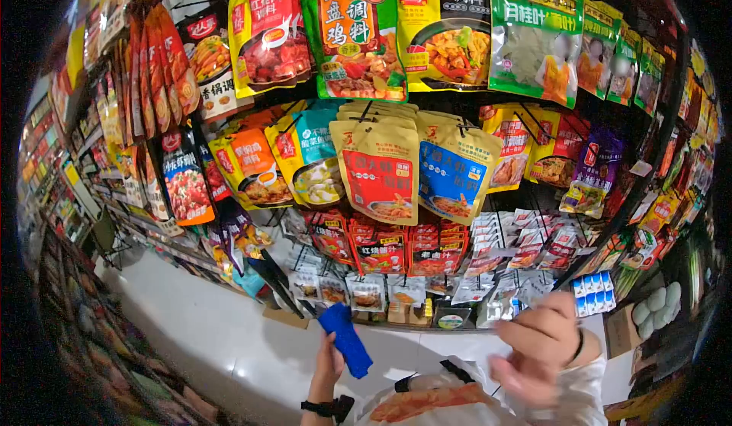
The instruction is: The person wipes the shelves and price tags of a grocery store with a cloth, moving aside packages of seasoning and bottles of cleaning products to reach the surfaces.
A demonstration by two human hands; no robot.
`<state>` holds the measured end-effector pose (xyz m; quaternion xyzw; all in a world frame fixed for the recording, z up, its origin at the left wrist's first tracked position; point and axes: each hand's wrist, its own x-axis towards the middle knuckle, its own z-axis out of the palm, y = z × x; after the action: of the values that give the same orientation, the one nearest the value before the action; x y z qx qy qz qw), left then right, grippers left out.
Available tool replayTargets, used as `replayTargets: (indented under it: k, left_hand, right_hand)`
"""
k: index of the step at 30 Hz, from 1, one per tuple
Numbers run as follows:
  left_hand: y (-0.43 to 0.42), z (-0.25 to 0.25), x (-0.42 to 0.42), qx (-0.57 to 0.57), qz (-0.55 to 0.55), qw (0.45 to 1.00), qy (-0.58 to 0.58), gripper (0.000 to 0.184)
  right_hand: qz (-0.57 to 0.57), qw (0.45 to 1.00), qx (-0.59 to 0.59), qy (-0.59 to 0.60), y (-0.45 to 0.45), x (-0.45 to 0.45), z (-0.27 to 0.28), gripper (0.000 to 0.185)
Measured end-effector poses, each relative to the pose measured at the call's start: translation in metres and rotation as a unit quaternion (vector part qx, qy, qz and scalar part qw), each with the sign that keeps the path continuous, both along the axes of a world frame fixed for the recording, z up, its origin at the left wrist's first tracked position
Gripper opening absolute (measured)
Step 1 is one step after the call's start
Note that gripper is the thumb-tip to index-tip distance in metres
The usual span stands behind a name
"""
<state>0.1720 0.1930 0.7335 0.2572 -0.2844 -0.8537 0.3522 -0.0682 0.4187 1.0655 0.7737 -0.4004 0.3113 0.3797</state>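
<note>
- Cloth (pixel 347 342), or what passes for it, is in the person's left hand (pixel 326 361), held out low before the body, above the pale floor (pixel 200 315) and just short of the rack of hanging pouches (pixel 379 171).
- From those left fingers it lies toward the person's right, its near edge against them; its long axis slants from the far left end down to the near right end.
- The left fingers are closed on its left edge; the thumb side shows, the rest is tucked out of sight.
- The right hand (pixel 537 342) is well apart, off to the cloth's right, before the sachets (pixel 502 304) at the rack's foot. Those fingers look bent, but blur hides whether they are together or apart, or touching anything.
- So the left hand is the nearer one, already on it; my guess is that bringing the right to it would mean crossing the front of the body.
- It is a strong, even blue, longer than wide, with a blocky fold at the far end and a rumpled length below. It looks soft, likely to bend if pulled.
</note>
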Motion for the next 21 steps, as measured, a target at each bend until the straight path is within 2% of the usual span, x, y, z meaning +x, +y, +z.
replayTargets:
  k: [1, 2, 3, 4, 5, 6, 7, 8, 10, 11, 12, 13, 16, 18, 19, 21]
  left_hand:
    - [-0.005, 0.006, -0.009, -0.101, -0.008, 0.994, -0.026, 0.058]
    - [0.003, 0.052, -0.02, -0.13, -0.022, 0.99, -0.043, 0.068]
    - [0.0, 0.065, -0.03, -0.125, -0.023, 0.991, -0.041, 0.068]
    - [-0.003, 0.073, -0.038, -0.178, 0.004, 0.98, -0.09, 0.068]
    - [-0.007, 0.078, -0.045, -0.228, 0.03, 0.963, -0.139, 0.068]
    - [-0.019, 0.072, -0.057, -0.223, 0.03, 0.965, -0.135, 0.068]
    - [-0.036, 0.057, -0.071, -0.293, 0.067, 0.94, -0.16, 0.066]
    - [-0.048, 0.052, -0.081, -0.36, 0.103, 0.908, -0.186, 0.064]
    - [-0.065, 0.087, -0.106, -0.48, 0.14, 0.841, -0.206, 0.05]
    - [-0.08, 0.083, -0.117, -0.584, 0.183, 0.741, -0.277, 0.047]
    - [-0.089, 0.088, -0.128, -0.585, 0.159, 0.728, -0.32, 0.049]
    - [-0.102, 0.086, -0.14, -0.621, 0.16, 0.687, -0.341, 0.053]
    - [-0.117, 0.076, -0.161, -0.628, 0.158, 0.681, -0.341, 0.054]
    - [-0.11, 0.075, -0.165, -0.673, 0.078, 0.609, -0.413, 0.051]
    - [-0.111, 0.072, -0.166, -0.67, 0.075, 0.613, -0.412, 0.051]
    - [-0.115, 0.074, -0.169, -0.672, 0.155, 0.553, -0.467, 0.046]
  right_hand:
    - [-0.052, 0.998, 0.045, -0.016, -0.008, -0.003, -0.02, 0.039]
    - [-0.125, 0.987, 0.102, -0.027, -0.015, -0.011, -0.051, 0.043]
    - [-0.164, 0.966, 0.184, -0.078, -0.018, -0.021, -0.087, 0.05]
    - [-0.224, 0.93, 0.267, -0.117, -0.019, -0.025, -0.111, 0.053]
    - [-0.227, 0.928, 0.272, -0.114, -0.014, -0.034, -0.145, 0.053]
    - [-0.262, 0.898, 0.316, -0.156, -0.004, -0.047, -0.183, 0.054]
    - [-0.296, 0.862, 0.359, -0.2, 0.01, -0.059, -0.218, 0.054]
    - [-0.299, 0.859, 0.364, -0.198, 0.024, -0.065, -0.247, 0.054]
    - [-0.367, 0.798, 0.392, -0.274, 0.055, -0.076, -0.292, 0.05]
    - [-0.37, 0.797, 0.394, -0.27, 0.068, -0.08, -0.306, 0.05]
    - [-0.383, 0.771, 0.403, -0.311, 0.079, -0.082, -0.319, 0.049]
    - [-0.395, 0.742, 0.411, -0.353, 0.091, -0.082, -0.332, 0.049]
    - [-0.432, 0.712, 0.422, -0.359, 0.119, -0.079, -0.36, 0.048]
    - [-0.45, 0.679, 0.441, -0.376, 0.129, -0.078, -0.368, 0.047]
    - [-0.453, 0.677, 0.443, -0.375, 0.132, -0.079, -0.371, 0.047]
    - [-0.456, 0.679, 0.438, -0.374, 0.134, -0.08, -0.372, 0.046]
